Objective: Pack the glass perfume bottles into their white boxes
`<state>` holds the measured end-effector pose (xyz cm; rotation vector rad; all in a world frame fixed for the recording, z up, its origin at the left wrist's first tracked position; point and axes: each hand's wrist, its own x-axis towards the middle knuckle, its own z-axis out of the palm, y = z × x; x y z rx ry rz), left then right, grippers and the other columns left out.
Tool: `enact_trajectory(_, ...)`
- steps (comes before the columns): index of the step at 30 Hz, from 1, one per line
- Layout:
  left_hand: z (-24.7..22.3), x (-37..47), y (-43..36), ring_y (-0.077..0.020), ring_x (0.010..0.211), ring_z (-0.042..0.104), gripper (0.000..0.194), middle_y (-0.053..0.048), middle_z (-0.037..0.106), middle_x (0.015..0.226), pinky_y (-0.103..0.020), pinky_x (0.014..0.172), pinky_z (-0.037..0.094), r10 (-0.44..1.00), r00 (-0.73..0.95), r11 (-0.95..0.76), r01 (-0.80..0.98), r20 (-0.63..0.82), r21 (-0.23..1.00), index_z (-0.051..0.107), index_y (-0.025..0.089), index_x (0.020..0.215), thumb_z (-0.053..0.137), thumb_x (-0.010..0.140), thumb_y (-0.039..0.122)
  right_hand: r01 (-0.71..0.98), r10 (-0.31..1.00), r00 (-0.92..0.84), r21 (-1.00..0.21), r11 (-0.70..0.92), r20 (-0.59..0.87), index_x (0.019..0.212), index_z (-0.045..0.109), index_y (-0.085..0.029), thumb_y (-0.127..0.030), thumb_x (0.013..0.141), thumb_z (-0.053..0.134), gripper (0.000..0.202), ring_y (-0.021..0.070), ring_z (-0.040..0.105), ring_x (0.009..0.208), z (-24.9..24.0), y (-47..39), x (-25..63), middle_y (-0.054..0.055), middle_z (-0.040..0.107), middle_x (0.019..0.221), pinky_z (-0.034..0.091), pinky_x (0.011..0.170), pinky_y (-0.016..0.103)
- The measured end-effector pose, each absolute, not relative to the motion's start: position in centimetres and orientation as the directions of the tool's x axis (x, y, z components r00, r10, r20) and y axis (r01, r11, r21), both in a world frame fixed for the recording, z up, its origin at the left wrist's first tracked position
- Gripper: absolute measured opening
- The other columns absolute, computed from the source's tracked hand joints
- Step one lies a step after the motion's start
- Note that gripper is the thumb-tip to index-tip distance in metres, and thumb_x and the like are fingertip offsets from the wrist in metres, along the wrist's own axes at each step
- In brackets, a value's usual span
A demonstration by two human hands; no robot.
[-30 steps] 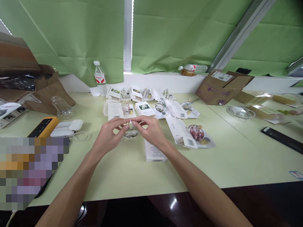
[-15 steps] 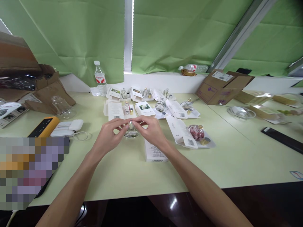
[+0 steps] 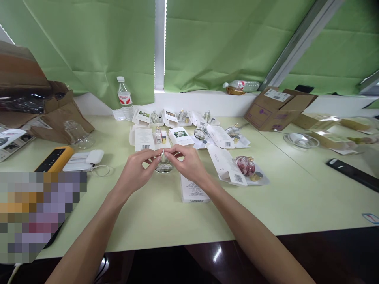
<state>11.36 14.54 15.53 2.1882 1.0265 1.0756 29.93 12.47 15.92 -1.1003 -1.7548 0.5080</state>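
A clear glass perfume bottle (image 3: 164, 168) stands on the table in front of me, its narrow neck rising between my fingertips. My left hand (image 3: 139, 169) pinches the top of the neck from the left, thumb and forefinger together. From the right, my right hand (image 3: 188, 163) closes its thumb and fingertips on the same top. The fingers partly hide the bottle's upper part. Beneath my right wrist lies a white carton (image 3: 194, 191) with printed text, partly covered. To the right, a pink perfume bottle (image 3: 245, 165) lies by its gold cap (image 3: 256, 176) and an opened white box (image 3: 225, 163).
Behind my hands, several small bottles rest beside opened boxes, among them a flowered box (image 3: 180, 136). A water bottle (image 3: 124, 98) stands at the back. Cardboard boxes (image 3: 271, 108) flank both sides. An orange power strip (image 3: 55, 158) lies left; a black phone-like object (image 3: 353, 174) lies right.
Both hands keep their pinch at the top of the bottle, with hardly any visible motion. The view has shifted very slightly.
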Motion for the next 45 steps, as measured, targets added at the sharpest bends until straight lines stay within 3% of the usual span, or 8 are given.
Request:
enact_trajectory(26,15.1,11.4,14.5,-0.0152,0.085,0.065,0.02,0.001,0.071,0.109,-0.029,0.077,0.053,0.804,0.402,-0.589,0.429,0.439,0.685,0.067,0.027,0.106,0.056,0.091,0.032,0.409,0.899,-0.126,-0.804,0.432,0.419,0.088,0.07,-0.019,-0.029,0.091,0.057,0.017,0.0156,0.067,0.08,16.1,12.6,30.2,0.004,0.073,0.089,0.055,0.074,0.029)
enact_trajectory(30,15.3,11.5,14.4,-0.0154,0.09,0.063,0.03,0.002,0.068,0.114,-0.03,0.081,0.051,0.799,0.437,-0.594,0.46,0.414,0.66,0.06,0.031,0.12,0.056,0.09,0.032,0.418,0.903,-0.143,-0.803,0.426,0.405,0.1,0.068,-0.02,-0.027,0.089,0.058,0.016,0.0156,0.067,0.085,16.1,12.6,30.4,0.004,0.072,0.093,0.055,0.076,0.029)
enact_trajectory(36,14.9,11.4,14.9,-0.019,0.097,0.062,0.029,0.001,0.068,0.109,-0.031,0.083,0.049,0.81,0.464,-0.58,0.549,0.358,0.602,0.059,0.03,0.118,0.056,0.089,0.034,0.463,0.899,-0.18,-0.773,0.435,0.398,0.115,0.065,-0.02,-0.03,0.088,0.06,0.029,0.0168,0.066,0.091,15.6,12.6,30.1,0.005,0.071,0.101,0.054,0.079,0.03)
enact_trajectory(45,14.3,11.3,15.2,-0.0221,0.095,0.064,0.02,0.0,0.07,0.102,-0.031,0.075,0.048,0.821,0.486,-0.569,0.644,0.301,0.511,0.062,0.028,0.104,0.055,0.086,0.03,0.538,0.882,-0.141,-0.713,0.45,0.45,0.103,0.069,-0.021,-0.027,0.09,0.058,0.018,0.0179,0.067,0.089,15.2,12.6,29.6,0.003,0.073,0.098,0.051,0.079,0.03)
